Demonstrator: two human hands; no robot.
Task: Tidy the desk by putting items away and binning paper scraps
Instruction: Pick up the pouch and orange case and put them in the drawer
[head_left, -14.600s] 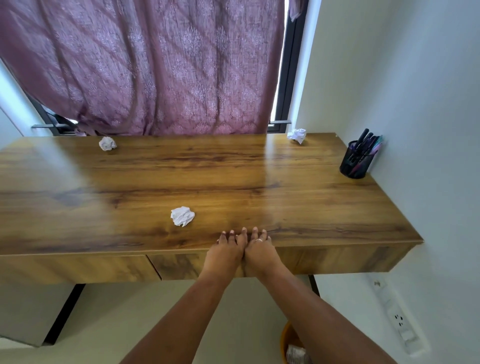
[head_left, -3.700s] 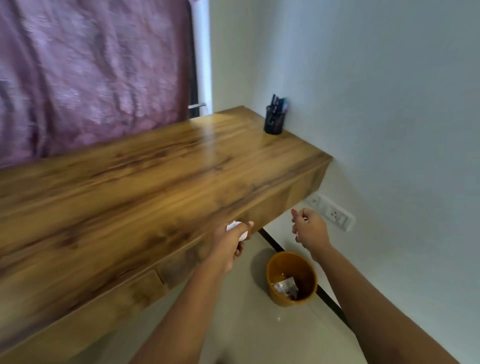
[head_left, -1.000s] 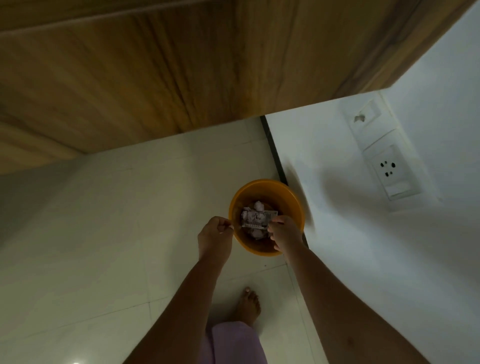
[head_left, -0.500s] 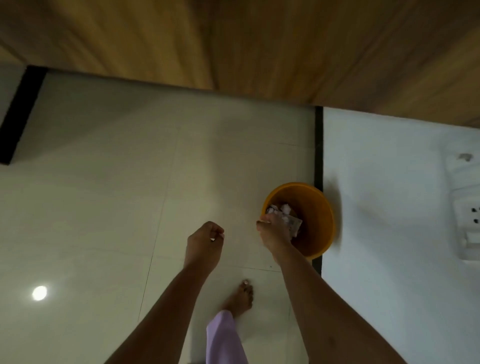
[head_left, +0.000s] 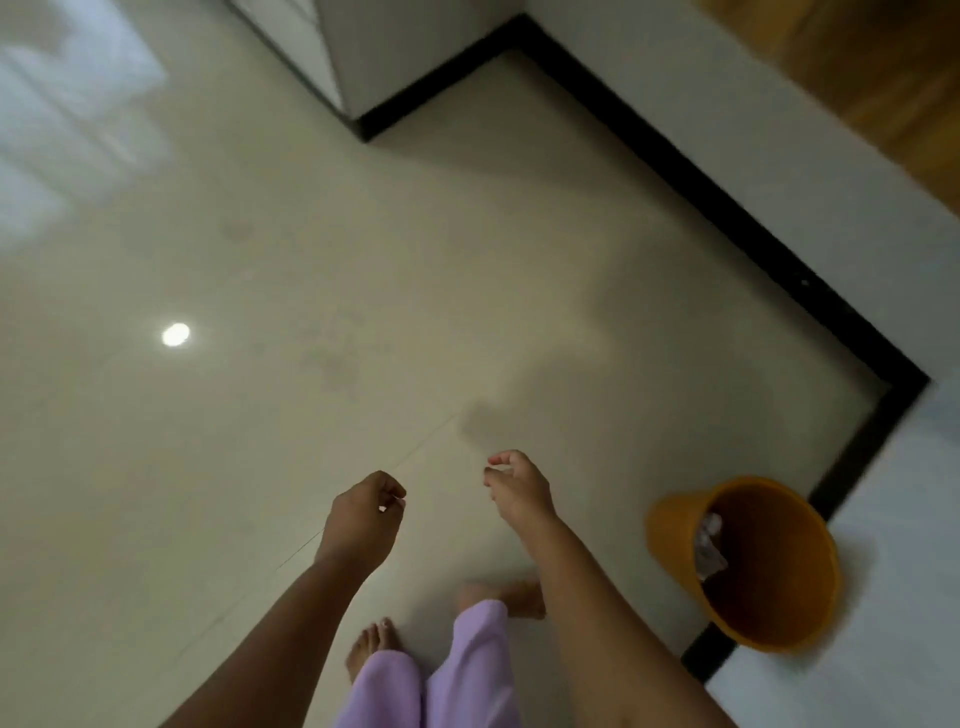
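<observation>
Orange bin, with crumpled paper inside, is seen right of the right hand, its grip loosely curled, empty; the left hand is loosely clenched, contents untellable.

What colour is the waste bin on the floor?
Orange; the bin shows in the head view, with crumpled paper inside.

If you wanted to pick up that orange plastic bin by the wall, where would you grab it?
Probably by the near rim of the round orange plastic bin, reaching from above on the open floor side. The mouth faces up, the wall crowds its far side, and the crumpled paper scraps sit low inside, clear of a grip there.
</observation>
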